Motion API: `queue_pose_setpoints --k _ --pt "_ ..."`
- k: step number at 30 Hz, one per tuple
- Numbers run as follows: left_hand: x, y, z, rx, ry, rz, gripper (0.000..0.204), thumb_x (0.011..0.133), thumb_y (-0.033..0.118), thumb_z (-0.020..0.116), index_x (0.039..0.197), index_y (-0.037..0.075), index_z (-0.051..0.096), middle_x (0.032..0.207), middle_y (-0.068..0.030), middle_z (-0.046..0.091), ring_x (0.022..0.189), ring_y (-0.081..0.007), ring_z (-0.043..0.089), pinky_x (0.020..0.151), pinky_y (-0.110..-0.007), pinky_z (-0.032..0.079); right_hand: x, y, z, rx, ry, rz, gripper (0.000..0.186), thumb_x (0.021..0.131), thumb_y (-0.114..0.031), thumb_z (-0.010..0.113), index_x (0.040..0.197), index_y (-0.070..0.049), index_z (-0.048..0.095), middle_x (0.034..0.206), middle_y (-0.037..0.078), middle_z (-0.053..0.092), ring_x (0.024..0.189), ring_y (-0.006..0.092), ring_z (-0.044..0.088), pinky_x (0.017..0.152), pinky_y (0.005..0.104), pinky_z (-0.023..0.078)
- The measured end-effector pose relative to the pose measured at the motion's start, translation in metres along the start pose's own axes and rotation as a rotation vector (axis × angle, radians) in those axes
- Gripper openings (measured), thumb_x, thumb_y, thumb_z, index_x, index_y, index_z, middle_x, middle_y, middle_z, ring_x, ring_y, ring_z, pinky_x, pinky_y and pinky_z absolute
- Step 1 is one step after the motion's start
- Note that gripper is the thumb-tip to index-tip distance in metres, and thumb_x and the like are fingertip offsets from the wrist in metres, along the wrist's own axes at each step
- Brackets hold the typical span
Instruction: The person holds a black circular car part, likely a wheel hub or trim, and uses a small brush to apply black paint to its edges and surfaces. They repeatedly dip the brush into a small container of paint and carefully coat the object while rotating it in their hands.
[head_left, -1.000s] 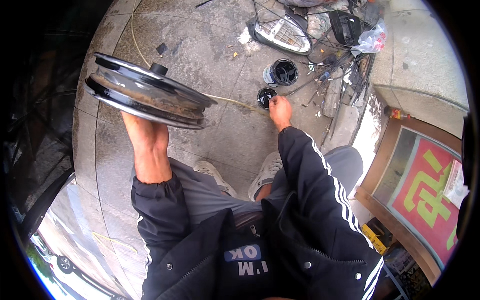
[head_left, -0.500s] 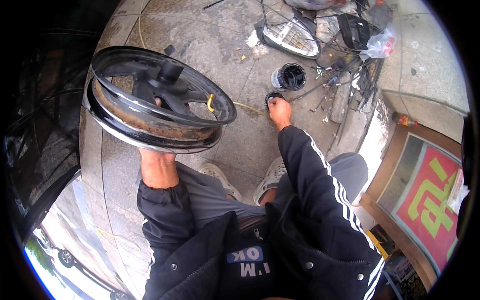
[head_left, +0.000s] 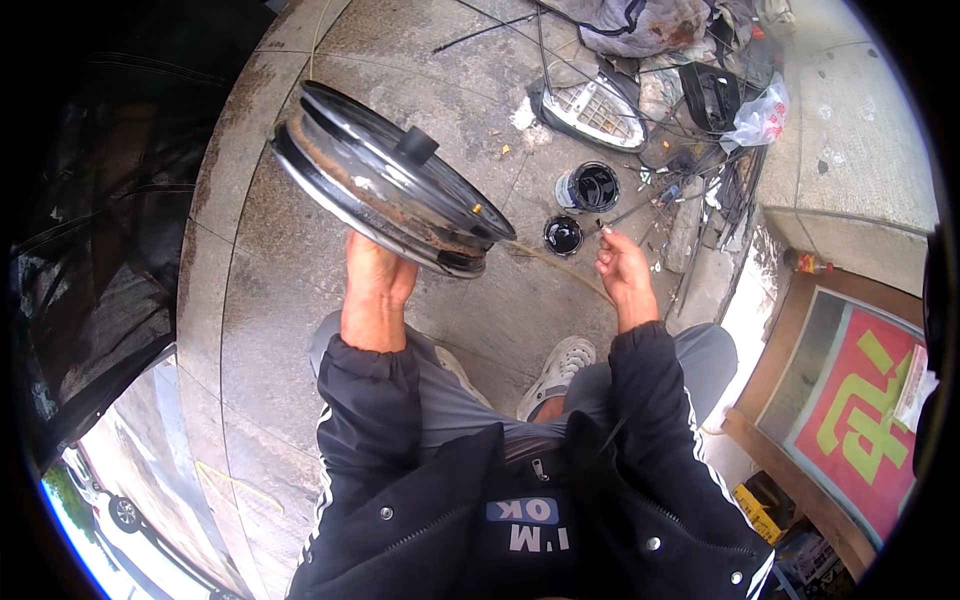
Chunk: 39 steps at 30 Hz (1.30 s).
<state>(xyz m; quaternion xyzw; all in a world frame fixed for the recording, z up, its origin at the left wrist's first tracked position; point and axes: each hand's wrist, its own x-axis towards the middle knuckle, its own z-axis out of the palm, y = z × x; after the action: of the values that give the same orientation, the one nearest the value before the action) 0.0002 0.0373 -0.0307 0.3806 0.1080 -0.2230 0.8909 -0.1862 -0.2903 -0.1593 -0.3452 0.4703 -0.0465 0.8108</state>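
Note:
My left hand is closed under a black wheel rim and holds it up, tilted, above the ground. Rust and worn paint run along the rim's channel, and its hub sticks out at the top. The rim hides most of the fingers. My right hand pinches a small black-tipped thing, too small to name surely, just right of a small cup of black liquid. Behind the cup stands a larger can with glossy black liquid inside.
Scrap lies at the far right: a white grille panel, a black plastic tray, a plastic bag and cables. A thin hose crosses the paving behind the rim. A framed red sign leans at the right.
My right hand has come out of the small cup and moved right and nearer, pinching the black-tipped thing. The rim has shifted right and tipped more edge-on in my left hand.

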Motion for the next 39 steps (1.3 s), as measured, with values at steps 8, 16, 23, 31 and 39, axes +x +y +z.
queue_pose_setpoints --k 8,16,23,31,39 --pt "0.015 -0.008 0.018 0.156 -0.005 0.02 0.066 0.098 0.025 0.069 0.152 0.007 0.035 0.128 -0.0093 0.064 0.11 -0.0214 0.067 0.096 -0.042 0.056 -0.176 -0.113 0.21 -0.625 -0.559 -0.626 0.016 0.093 -0.01 0.077 0.104 0.001 0.072 0.077 -0.003 0.058 0.066 0.0061 0.054 0.056 0.0244 0.042" --pt "0.005 -0.007 0.032 0.253 0.01 0.107 0.091 0.095 0.025 0.071 0.159 -0.001 0.013 0.114 -0.0126 0.066 0.088 -0.02 0.07 0.068 -0.033 0.054 -0.199 -0.137 0.304 -1.305 -0.682 -1.465 0.011 0.084 -0.011 0.069 0.09 -0.002 0.069 0.083 0.013 0.064 0.075 0.0339 0.065 0.065 0.0432 0.051" --pt "0.001 -0.006 0.035 0.249 0.005 0.105 0.09 0.093 0.018 0.07 0.159 -0.002 0.012 0.108 -0.0125 0.064 0.085 -0.0207 0.069 0.068 -0.033 0.056 -0.209 -0.136 0.31 -1.576 -0.729 -1.519 0.008 0.081 -0.011 0.067 0.081 -0.003 0.067 0.079 0.012 0.065 0.078 0.0349 0.069 0.067 0.0451 0.056" --pt "0.002 -0.003 0.038 0.219 -0.015 0.106 0.092 0.092 0.014 0.07 0.16 -0.003 0.011 0.108 -0.012 0.064 0.085 -0.0199 0.069 0.068 -0.032 0.056 -0.208 -0.15 0.326 -1.589 -0.732 -1.609 0.009 0.081 -0.01 0.067 0.085 -0.002 0.065 0.082 0.014 0.061 0.08 0.0384 0.065 0.069 0.0474 0.051" --pt "-0.015 0.003 0.057 0.247 0.016 0.118 0.095 0.092 0.017 0.072 0.161 -0.002 0.01 0.11 -0.0123 0.065 0.087 -0.02 0.069 0.07 -0.033 0.055 -0.226 -0.164 0.326 -1.7 -0.859 -1.532 0.008 0.082 -0.009 0.066 0.087 -0.003 0.067 0.084 0.013 0.063 0.083 0.0377 0.066 0.071 0.0474 0.053"
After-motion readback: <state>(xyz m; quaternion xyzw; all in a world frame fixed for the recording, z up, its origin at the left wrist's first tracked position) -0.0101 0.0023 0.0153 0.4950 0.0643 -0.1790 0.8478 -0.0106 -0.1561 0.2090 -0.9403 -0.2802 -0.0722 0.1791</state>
